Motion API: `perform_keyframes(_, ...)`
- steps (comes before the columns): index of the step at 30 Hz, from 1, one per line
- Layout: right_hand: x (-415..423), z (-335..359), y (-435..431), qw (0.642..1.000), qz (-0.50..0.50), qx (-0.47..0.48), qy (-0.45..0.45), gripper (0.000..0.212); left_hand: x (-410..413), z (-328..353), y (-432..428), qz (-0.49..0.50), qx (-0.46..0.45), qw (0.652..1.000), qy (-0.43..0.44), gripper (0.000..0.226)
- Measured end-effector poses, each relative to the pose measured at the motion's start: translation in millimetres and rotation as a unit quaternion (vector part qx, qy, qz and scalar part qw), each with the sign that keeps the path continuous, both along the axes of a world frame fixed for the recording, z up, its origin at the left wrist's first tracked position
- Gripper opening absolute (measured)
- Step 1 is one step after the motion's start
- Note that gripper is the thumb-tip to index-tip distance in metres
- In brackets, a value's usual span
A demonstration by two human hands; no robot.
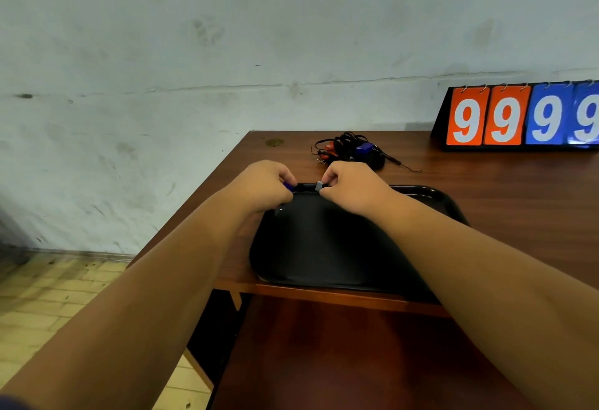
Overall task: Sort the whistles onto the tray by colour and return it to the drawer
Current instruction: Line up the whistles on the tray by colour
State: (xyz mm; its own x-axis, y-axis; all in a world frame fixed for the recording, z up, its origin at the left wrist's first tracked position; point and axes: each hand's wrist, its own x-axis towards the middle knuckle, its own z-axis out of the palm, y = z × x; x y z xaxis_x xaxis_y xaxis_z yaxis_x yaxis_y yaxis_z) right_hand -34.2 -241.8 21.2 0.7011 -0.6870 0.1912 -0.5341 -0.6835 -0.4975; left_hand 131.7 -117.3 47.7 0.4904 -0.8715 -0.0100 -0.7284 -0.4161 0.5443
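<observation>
A black tray (324, 247) lies on the brown table (502, 189), its near edge over the table's front. Above the tray's far rim my left hand (262, 184) is closed around a blue whistle (287, 186), of which only a tip shows. My right hand (351, 186) pinches a small grey piece (319, 185) joined to that whistle by a short black cord. Behind my hands lies a tangled pile of whistles (351, 150), red and blue ones, with black lanyards.
A flip scoreboard (518, 118) with orange and blue 9 cards stands at the table's back right. The table's left edge drops to a tiled floor (48, 306). A wall rises behind. A lower brown surface (340, 361) sits beneath the table's front.
</observation>
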Motion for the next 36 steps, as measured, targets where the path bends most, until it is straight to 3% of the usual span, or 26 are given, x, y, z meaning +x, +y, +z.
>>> perform_keyframes(6,11.7,-1.2,13.7,1.000,0.002,-0.002,0.020,0.025,-5.9,-4.4,3.4,0.009,0.009,0.997,-0.072,0.047)
perform_keyframes(17,42.5,-6.0,17.1,0.996,-0.015,-0.012,0.085,0.029,-9.6,-3.1,0.5,-0.008,0.079,0.985,-0.151,0.038)
perform_keyframes(28,31.8,4.6,28.2,0.995,0.012,0.033,0.092,0.047,5.4,-9.1,17.1,0.012,0.012,0.997,-0.069,0.036)
perform_keyframes(36,32.2,5.0,33.7,0.995,0.025,0.039,0.091,0.051,5.8,-11.4,15.9,0.018,0.022,0.998,-0.055,0.055)
